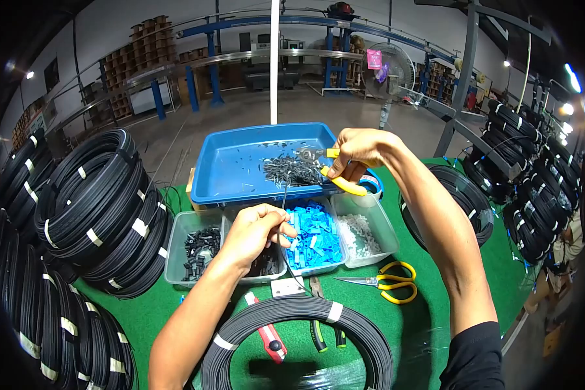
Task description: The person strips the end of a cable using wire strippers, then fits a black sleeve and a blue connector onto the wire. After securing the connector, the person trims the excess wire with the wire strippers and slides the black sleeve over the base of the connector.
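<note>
My left hand is closed in a pinch on a thin black cable, whose end points up toward the tray. Below the hand the cable runs down to a taped black coil in front of me. My right hand grips yellow-handled pliers, their metal head over the blue tray. That head sits above and right of the cable end, apart from it. Dark cable scraps lie heaped in the tray. Under my left hand is a bin of blue connectors.
Black parts fill a left bin; clear pieces fill a right one. Yellow-handled scissors, a red cutter and green-handled pliers lie on the green mat. Stacked cable coils flank the table.
</note>
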Motion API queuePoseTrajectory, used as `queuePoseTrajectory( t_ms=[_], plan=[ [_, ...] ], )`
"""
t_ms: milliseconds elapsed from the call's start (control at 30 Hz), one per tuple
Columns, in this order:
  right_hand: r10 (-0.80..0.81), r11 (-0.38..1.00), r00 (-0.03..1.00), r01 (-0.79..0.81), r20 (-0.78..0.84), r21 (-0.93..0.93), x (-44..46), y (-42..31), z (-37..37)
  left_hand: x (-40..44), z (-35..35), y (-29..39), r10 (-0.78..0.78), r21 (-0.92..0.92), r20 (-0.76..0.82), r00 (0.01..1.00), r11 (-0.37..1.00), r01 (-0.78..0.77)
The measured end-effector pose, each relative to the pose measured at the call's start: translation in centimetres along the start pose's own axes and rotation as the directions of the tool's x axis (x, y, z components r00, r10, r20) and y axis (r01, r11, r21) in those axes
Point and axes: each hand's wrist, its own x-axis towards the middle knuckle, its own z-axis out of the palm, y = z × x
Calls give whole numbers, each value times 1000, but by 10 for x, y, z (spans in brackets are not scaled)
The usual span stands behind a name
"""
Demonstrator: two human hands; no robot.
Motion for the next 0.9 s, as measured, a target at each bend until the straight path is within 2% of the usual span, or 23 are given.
queuePoseTrajectory(
  t_ms=[100, 167, 233, 300, 367, 433, 500, 567, 600, 633, 700, 767, 833, 900],
  plan=[
    [11, 993, 998, -18, -62, -116, 6, -8, 1, 2, -8, -9, 22, 2, 26, 999, 1000, -22],
    [-4, 993, 998, -4, -64, -118, 2, -10, 1, -2, -10, -7, 21, -18, 9, 1000, 1000, -21],
    [52, 987, 995, -65, -91, -148, 10, -8, 1, -7, -10, -3, 28, -25, 14, 1000, 999, -27],
    [41, 999, 999, -41, -25, 0, 13, -5, 5, -13, -8, -2, 54, -17, 15, 998, 998, -53],
    [-19, 988, 990, -4, -143, -157, 4, -8, 17, -23, -3, 0, 89, -4, 5, 996, 996, -89],
    [-144, 989, 970, 145, -194, -10, -6, -4, 30, -37, 4, 6, 139, -32, 12, 990, 990, -139],
    [-324, 920, 944, 329, -58, 211, -30, 8, 40, -54, 8, 8, 194, -57, 24, 981, 980, -192],
    [-374, 843, 924, 376, -84, 384, -54, 21, 58, -70, 13, 8, 221, 64, -6, 975, 973, -220],
    [-403, 827, 908, 307, 117, 472, -66, 28, 61, -77, 16, 4, 259, -6, 14, 966, 966, -259],
    [-311, 821, 950, 274, -9, 501, -77, 38, 75, -84, 17, 3, 271, 23, 38, 962, 962, -272],
    [-349, 752, 934, 326, -74, 573, -82, 73, 95, -98, 19, 1, 294, 122, 71, 953, 946, -301],
    [-185, 776, 982, 171, -41, 608, -118, 83, 115, -112, 22, 1, 281, 137, 78, 957, 947, -289],
    [-225, 817, 974, 204, -28, 539, -131, 106, 124, -122, 22, -1, 283, 108, 80, 956, 951, -290],
    [-231, 963, 967, 242, -107, 114, -136, 127, 135, -128, 22, 0, 299, 67, 74, 952, 950, -304]
  ],
)
